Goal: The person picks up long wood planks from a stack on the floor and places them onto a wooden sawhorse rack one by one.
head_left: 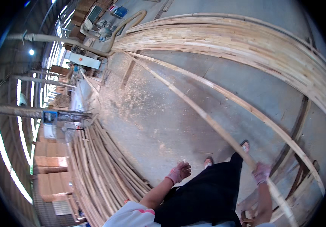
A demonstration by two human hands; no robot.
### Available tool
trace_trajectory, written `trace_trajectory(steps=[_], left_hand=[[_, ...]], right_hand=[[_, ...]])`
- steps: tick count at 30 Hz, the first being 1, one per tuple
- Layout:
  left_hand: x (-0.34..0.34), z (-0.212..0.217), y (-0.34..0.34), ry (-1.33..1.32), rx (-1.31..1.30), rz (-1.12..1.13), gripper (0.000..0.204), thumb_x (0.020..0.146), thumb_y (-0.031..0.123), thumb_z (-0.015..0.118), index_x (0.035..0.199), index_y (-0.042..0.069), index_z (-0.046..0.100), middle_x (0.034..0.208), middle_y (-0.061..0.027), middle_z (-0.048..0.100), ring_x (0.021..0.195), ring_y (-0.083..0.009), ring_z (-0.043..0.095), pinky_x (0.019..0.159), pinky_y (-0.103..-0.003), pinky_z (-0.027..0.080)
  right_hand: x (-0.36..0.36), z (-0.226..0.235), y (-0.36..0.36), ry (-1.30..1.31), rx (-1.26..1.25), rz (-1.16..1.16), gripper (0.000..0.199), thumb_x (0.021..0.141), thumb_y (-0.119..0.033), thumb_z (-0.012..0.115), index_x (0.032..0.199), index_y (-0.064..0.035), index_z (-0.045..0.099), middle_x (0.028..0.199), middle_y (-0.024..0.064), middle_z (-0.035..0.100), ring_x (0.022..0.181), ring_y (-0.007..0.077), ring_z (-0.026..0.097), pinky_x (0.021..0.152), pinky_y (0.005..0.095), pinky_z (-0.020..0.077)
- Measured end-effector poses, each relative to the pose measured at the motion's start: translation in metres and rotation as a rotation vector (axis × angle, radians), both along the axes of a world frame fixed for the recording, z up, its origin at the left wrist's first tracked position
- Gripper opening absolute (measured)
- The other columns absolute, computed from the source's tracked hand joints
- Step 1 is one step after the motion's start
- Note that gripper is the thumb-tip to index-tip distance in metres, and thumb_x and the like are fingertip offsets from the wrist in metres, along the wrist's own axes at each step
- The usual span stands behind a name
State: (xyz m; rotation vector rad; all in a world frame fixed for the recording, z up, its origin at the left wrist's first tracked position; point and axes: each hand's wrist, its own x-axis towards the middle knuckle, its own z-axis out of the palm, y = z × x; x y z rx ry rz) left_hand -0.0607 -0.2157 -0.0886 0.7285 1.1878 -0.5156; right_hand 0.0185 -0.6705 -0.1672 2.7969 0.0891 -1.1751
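Observation:
My right hand [261,172], in a pink glove, grips a long thin wooden strip [193,106] that runs from the lower right up across the concrete floor toward the far stack. My left hand [179,172], also gloved in pink, hangs free at my side with fingers spread, holding nothing. A second long strip [246,106] lies beside the first, to its right. Below me I see my dark trousers and my feet [226,153] in sandals.
A big stack of long wooden strips [246,41] lies across the far side. Another pile of strips [102,170] lies along the left. Dark wooden supports [295,166] stand at the right. A fan [62,130], ducting [125,26] and machines are at the upper left.

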Motion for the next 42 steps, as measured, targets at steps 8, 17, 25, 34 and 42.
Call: trace_trajectory(steps=[8,17,25,34,42], left_hand=[[0.063,-0.028,-0.002,-0.258,-0.288,0.112,0.036,0.087,0.042,0.052,0.098,0.008,0.052,0.091,-0.0074,0.058,0.081,-0.027,0.055,0.083,-0.044,0.045],[0.042,-0.039,0.022,-0.353,-0.313,0.295,0.026,0.087,0.035,0.055,0.09,0.009,0.051,0.069,-0.0038,0.049,0.058,-0.0225,0.049,0.065,-0.045,0.049],[0.03,-0.021,-0.017,-0.4,-0.409,0.317,0.019,0.087,0.028,0.055,0.089,0.009,0.051,0.067,-0.0041,0.048,0.058,-0.0222,0.048,0.064,-0.045,0.048],[-0.064,-0.034,-0.156,-0.174,-0.512,-0.123,0.01,0.082,0.019,0.061,0.086,0.011,0.056,0.078,-0.0056,0.059,0.072,-0.0234,0.059,0.069,-0.042,0.05],[-0.083,-0.012,-0.182,-0.261,-0.682,0.024,0.007,0.085,0.018,0.058,0.086,0.011,0.054,0.079,-0.0021,0.055,0.079,-0.023,0.056,0.074,-0.041,0.048]], right_hand=[[-0.179,0.199,0.093,-0.396,0.279,-0.16,0.038,0.058,-0.032,0.075,0.09,-0.0151,0.062,0.085,0.0094,0.063,0.082,0.0298,0.06,0.074,0.0399,0.0478],[-0.327,0.207,0.086,-0.153,-0.227,-0.402,0.054,0.067,-0.031,0.069,0.116,-0.0174,0.051,0.096,0.0026,0.06,0.095,0.0189,0.057,0.087,0.0322,0.0368],[-0.388,0.18,0.012,-0.297,-0.368,-0.39,0.03,0.077,-0.02,0.056,0.106,-0.0208,0.051,0.094,-0.0005,0.057,0.087,0.0126,0.057,0.08,0.028,0.0379],[-0.492,0.197,-0.149,-0.283,-0.687,-0.516,0.046,0.083,-0.012,0.047,0.128,-0.0216,0.04,0.112,-0.001,0.056,0.108,0.0137,0.049,0.093,0.0292,0.0329],[-0.463,0.236,-0.133,-0.256,-0.772,-0.614,0.05,0.085,-0.016,0.045,0.133,-0.0186,0.033,0.13,-0.0042,0.045,0.123,0.0114,0.038,0.111,0.0321,0.016]])
